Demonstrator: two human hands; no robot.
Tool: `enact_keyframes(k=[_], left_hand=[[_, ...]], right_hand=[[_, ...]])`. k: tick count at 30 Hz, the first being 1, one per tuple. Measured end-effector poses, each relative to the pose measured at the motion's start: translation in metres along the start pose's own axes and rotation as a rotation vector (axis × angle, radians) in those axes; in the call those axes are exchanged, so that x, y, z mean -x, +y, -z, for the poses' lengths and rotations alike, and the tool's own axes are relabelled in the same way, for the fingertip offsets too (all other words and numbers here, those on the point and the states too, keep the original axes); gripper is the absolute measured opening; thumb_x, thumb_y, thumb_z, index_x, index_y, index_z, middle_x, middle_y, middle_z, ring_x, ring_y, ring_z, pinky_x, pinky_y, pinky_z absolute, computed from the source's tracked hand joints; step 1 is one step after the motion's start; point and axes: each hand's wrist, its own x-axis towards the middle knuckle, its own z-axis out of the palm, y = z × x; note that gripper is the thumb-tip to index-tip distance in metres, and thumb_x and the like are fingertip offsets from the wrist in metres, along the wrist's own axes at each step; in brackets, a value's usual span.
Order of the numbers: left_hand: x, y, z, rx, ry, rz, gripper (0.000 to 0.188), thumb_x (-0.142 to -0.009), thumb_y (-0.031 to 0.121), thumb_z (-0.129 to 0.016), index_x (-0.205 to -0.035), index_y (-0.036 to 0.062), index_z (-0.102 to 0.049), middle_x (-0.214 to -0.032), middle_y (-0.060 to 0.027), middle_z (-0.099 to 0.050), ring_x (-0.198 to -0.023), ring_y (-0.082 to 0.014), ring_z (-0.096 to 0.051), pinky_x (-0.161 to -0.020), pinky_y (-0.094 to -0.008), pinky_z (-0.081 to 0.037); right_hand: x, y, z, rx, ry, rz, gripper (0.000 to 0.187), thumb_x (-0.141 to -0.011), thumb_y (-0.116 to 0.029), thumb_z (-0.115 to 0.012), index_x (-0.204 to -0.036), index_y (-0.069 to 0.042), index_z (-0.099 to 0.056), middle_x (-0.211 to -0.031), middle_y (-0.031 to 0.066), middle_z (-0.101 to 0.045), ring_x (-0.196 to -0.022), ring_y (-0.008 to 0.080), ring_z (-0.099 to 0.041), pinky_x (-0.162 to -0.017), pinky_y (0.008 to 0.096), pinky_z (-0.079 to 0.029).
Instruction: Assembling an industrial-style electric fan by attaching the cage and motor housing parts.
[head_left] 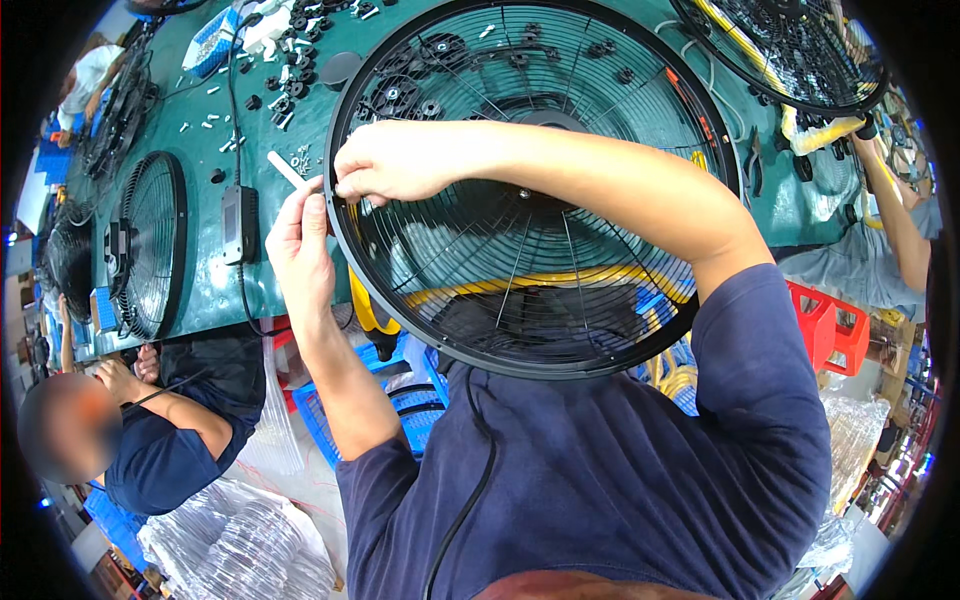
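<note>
A large round black wire fan guard [560, 250] leans over the table edge against my body. At its left rim, my left hand [305, 245] pinches a slim pale rod [287, 170] that sticks out up and to the left. My right hand [400, 165] reaches across the guard from the right, its fingers curled together at the same spot on the rim. Whatever lies between those fingertips is too small to make out. A yellow strap [560, 283] runs behind the lower wires of the guard.
Black plastic parts [400, 92], loose screws and a blue tray [212, 45] lie on the green table [205, 290]. A black boxy device [238, 225] with a cable lies left of my hands. Another fan [150, 245] stands farther left, near a seated co-worker [180, 430]. Pliers [755, 165] lie to the right.
</note>
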Motion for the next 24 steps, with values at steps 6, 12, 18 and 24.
enact_keyframes(k=[6,12,18,24], left_hand=[[0.004,0.004,-0.001,0.006,-0.004,0.001,0.036,-0.107,0.02,-0.056,-0.132,-0.0048,-0.063,-0.115,-0.008,-0.07,-0.105,-0.0121,-0.063,-0.094,-0.026,-0.048],[0.007,-0.002,-0.008,0.084,0.101,-0.016,0.034,-0.104,0.022,-0.062,-0.126,-0.0025,-0.068,-0.098,0.0,-0.068,-0.082,-0.0049,-0.055,-0.075,-0.0208,-0.044],[0.004,0.002,-0.005,0.219,0.048,0.025,0.038,-0.106,0.027,-0.059,-0.129,-0.0024,-0.066,-0.088,0.0025,-0.064,-0.076,-0.0036,-0.051,-0.069,-0.0199,-0.042],[0.003,-0.001,-0.01,0.241,0.083,0.04,0.034,-0.108,0.029,-0.053,-0.122,-0.0005,-0.065,-0.079,0.0049,-0.055,-0.068,-0.0023,-0.046,-0.062,-0.0184,-0.039]], right_hand=[[-0.006,0.0,0.002,-0.27,-0.114,-0.185,0.028,-0.098,-0.025,-0.059,-0.096,0.001,-0.069,-0.069,0.0012,-0.063,-0.054,0.0111,-0.053,-0.052,0.0281,-0.045],[-0.004,-0.006,-0.008,-0.217,-0.073,-0.164,0.03,-0.094,-0.027,-0.061,-0.093,0.001,-0.071,-0.07,0.009,-0.067,-0.056,0.0219,-0.062,-0.057,0.038,-0.051],[0.004,-0.023,-0.008,0.388,0.1,-0.056,0.027,-0.089,-0.029,-0.067,-0.088,-0.002,-0.067,-0.086,0.0168,-0.071,-0.081,0.0347,-0.07,-0.074,0.0452,-0.056],[-0.01,-0.012,0.005,0.624,0.326,0.36,0.033,-0.083,-0.025,-0.075,-0.113,-0.01,-0.069,-0.109,0.0096,-0.07,-0.108,0.0267,-0.065,-0.092,0.0422,-0.053]])
